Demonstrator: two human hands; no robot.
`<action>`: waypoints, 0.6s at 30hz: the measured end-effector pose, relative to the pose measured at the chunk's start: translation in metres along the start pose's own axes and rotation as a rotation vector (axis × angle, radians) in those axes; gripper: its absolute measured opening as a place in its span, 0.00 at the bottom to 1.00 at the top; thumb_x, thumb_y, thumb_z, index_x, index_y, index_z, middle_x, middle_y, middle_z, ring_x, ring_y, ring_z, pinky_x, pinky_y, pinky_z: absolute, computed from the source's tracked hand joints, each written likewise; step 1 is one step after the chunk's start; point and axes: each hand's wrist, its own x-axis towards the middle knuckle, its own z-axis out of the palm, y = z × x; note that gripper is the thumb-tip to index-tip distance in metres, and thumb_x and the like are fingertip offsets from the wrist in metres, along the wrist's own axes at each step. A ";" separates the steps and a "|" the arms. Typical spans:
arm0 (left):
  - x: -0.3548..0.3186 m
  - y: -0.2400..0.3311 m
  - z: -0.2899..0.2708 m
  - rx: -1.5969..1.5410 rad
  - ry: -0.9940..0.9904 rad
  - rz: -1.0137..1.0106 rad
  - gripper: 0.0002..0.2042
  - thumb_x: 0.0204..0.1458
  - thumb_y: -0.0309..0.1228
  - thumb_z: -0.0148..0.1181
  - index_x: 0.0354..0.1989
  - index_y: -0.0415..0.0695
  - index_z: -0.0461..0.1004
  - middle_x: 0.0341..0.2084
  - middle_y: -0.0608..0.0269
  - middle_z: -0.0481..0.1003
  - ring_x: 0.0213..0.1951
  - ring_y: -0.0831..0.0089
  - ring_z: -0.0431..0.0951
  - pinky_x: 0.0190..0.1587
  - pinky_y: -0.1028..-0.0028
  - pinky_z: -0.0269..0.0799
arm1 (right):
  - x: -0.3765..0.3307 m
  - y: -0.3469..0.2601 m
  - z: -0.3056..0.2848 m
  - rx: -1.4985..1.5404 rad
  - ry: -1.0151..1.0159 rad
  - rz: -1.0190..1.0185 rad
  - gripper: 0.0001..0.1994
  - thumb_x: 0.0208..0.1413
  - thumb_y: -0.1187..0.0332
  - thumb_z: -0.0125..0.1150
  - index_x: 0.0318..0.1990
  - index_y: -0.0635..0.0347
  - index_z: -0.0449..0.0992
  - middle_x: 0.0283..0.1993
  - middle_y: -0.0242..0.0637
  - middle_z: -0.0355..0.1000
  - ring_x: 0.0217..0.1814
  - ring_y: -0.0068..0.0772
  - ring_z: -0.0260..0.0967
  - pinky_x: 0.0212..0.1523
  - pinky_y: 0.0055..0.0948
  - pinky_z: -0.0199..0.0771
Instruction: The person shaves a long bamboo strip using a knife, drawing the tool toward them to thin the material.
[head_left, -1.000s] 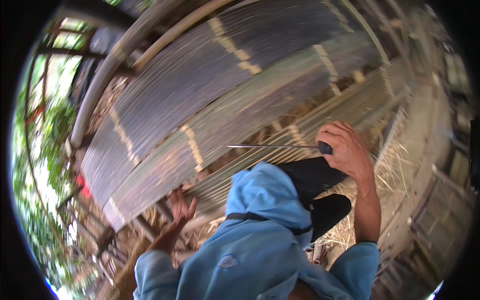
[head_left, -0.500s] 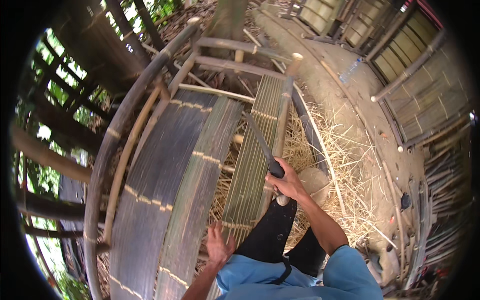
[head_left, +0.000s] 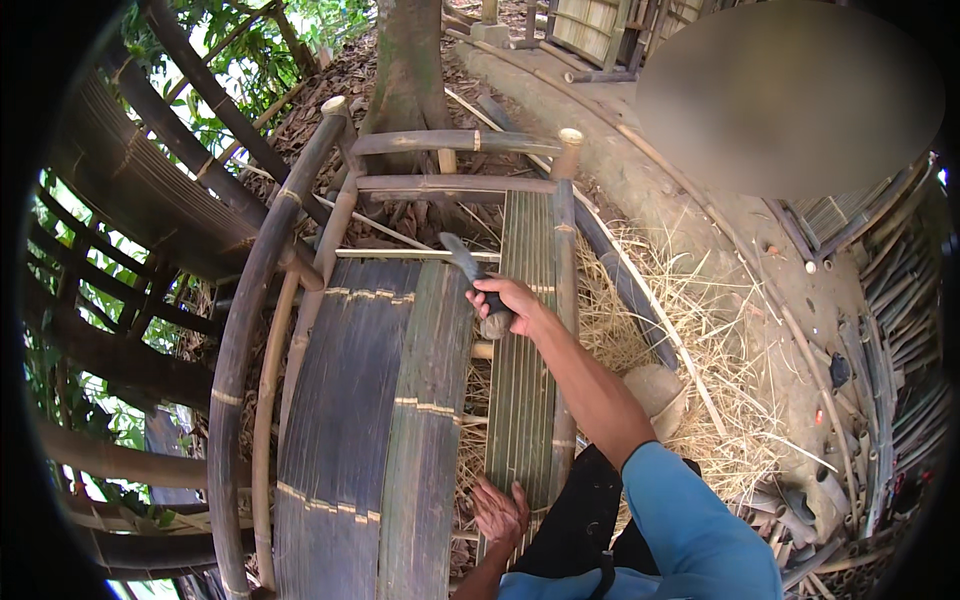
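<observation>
A knife (head_left: 458, 255) with a dark grey blade and a black handle is gripped in my right hand (head_left: 515, 302). I hold it above the far end of the bench, its blade slanting up to the far left. Below the right hand runs a narrow strip of split bamboo (head_left: 520, 400) with long parallel slits. Down near this strip's close end, my left hand (head_left: 500, 512) lies with its fingers spread and nothing in them. Left of the strip are two wider flattened bamboo panels, a dark one (head_left: 345, 390) and a greenish one (head_left: 425, 480).
A bamboo pole rail (head_left: 237, 350) lines the bench's left side, and crossbars (head_left: 450, 142) span its far end. Straw (head_left: 700, 370) covers the ground on the right beside a tan, rounded object (head_left: 655, 395). A tree trunk (head_left: 405, 80) stands behind. A blurred patch hides the upper right.
My right hand has moved forward and left with the knife, whose blade now points more to the left. The left hand remains low by the narrow strip. My view has shifted.
</observation>
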 end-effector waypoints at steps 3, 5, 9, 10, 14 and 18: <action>0.007 0.009 -0.008 0.018 -0.015 0.017 0.36 0.59 0.46 0.54 0.64 0.24 0.55 0.43 0.37 0.67 0.45 0.42 0.72 0.48 0.52 0.72 | 0.034 -0.030 -0.005 -0.008 -0.130 0.128 0.12 0.63 0.74 0.57 0.51 0.64 0.65 0.40 0.40 0.71 0.30 0.18 0.68 0.26 0.21 0.75; 0.008 0.019 -0.014 -0.090 -0.166 -0.082 0.37 0.61 0.47 0.52 0.65 0.25 0.54 0.52 0.31 0.65 0.54 0.36 0.68 0.56 0.49 0.68 | 0.055 -0.050 -0.026 0.159 0.020 0.154 0.10 0.63 0.75 0.55 0.49 0.67 0.65 0.38 0.41 0.70 0.28 0.20 0.68 0.25 0.21 0.74; -0.002 0.002 0.007 0.086 -0.102 -0.046 0.38 0.60 0.49 0.52 0.65 0.25 0.54 0.46 0.36 0.67 0.49 0.39 0.71 0.52 0.51 0.70 | 0.041 -0.044 -0.034 0.173 0.186 -0.138 0.06 0.63 0.77 0.55 0.45 0.66 0.67 0.36 0.40 0.70 0.27 0.21 0.67 0.21 0.18 0.70; -0.006 -0.012 0.012 0.066 -0.088 -0.070 0.40 0.61 0.51 0.51 0.67 0.24 0.51 0.52 0.33 0.66 0.55 0.38 0.69 0.56 0.50 0.68 | 0.020 -0.038 -0.025 0.162 0.054 -0.136 0.09 0.63 0.75 0.57 0.48 0.64 0.67 0.36 0.38 0.70 0.28 0.19 0.67 0.21 0.18 0.70; -0.001 -0.002 0.001 0.091 -0.193 -0.097 0.41 0.62 0.51 0.50 0.70 0.27 0.49 0.58 0.30 0.63 0.59 0.36 0.66 0.60 0.50 0.66 | -0.128 -0.045 -0.034 -0.034 -0.038 -0.256 0.19 0.63 0.71 0.61 0.59 0.60 0.65 0.39 0.35 0.70 0.28 0.15 0.65 0.19 0.16 0.66; 0.015 -0.009 -0.054 -0.088 -0.333 0.136 0.41 0.58 0.44 0.57 0.72 0.30 0.49 0.59 0.32 0.61 0.57 0.36 0.66 0.59 0.49 0.66 | -0.243 -0.013 -0.063 -0.163 0.114 -0.315 0.22 0.60 0.70 0.66 0.59 0.60 0.66 0.38 0.34 0.70 0.26 0.16 0.64 0.17 0.18 0.64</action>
